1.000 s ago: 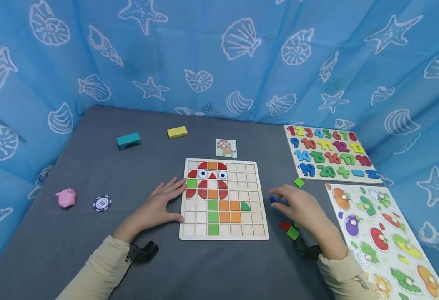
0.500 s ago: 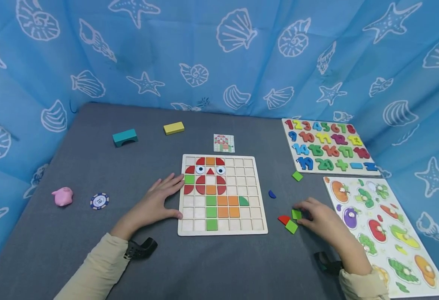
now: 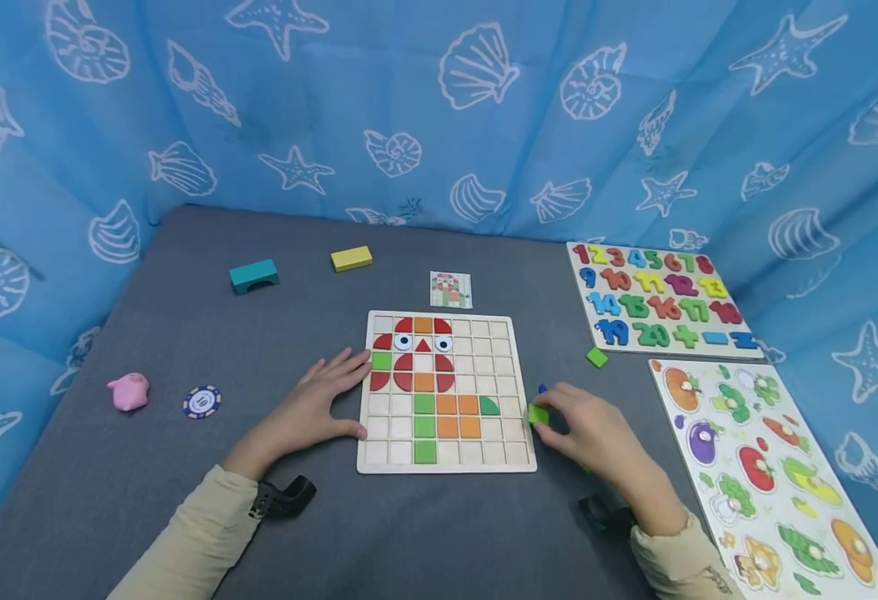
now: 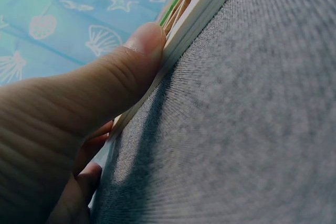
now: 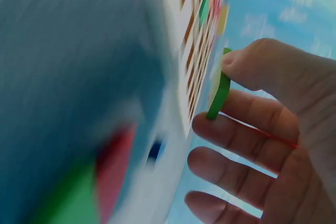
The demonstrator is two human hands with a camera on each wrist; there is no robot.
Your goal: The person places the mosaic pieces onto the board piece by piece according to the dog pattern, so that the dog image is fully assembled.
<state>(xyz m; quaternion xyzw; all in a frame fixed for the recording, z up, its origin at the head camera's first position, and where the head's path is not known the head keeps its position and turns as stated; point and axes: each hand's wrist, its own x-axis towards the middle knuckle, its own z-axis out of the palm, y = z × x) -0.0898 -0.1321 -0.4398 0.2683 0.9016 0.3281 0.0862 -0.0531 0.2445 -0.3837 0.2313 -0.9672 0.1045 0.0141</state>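
My right hand [image 3: 596, 433] pinches a green square tile [image 3: 538, 414] between thumb and fingers, just off the right edge of the wooden grid board [image 3: 378, 452]. In the right wrist view the tile [image 5: 219, 95] is edge-on, the other fingers loosely bent. My left hand [image 3: 311, 412] rests against the board's left edge with fingers extended; the left wrist view has its thumb [image 4: 142, 45] on the rim. Red, orange and green pieces and two eye tiles fill part of the grid. A blue piece [image 3: 542, 388] peeks out behind my right fingers.
A small pattern card [image 3: 450, 290] lies behind the board. Number puzzle [image 3: 584, 312] and vegetable puzzle [image 3: 716, 483] stand right, a green tile [image 3: 597, 357] near them. Teal block [image 3: 254, 275], yellow block [image 3: 352, 259], pink pig [image 3: 129, 392] and poker chip [image 3: 202, 402] lie left.
My right hand went from the blue piece to the loose tiles at the right, took a green square tile and brought it left to the board's edge. My left hand stayed put.
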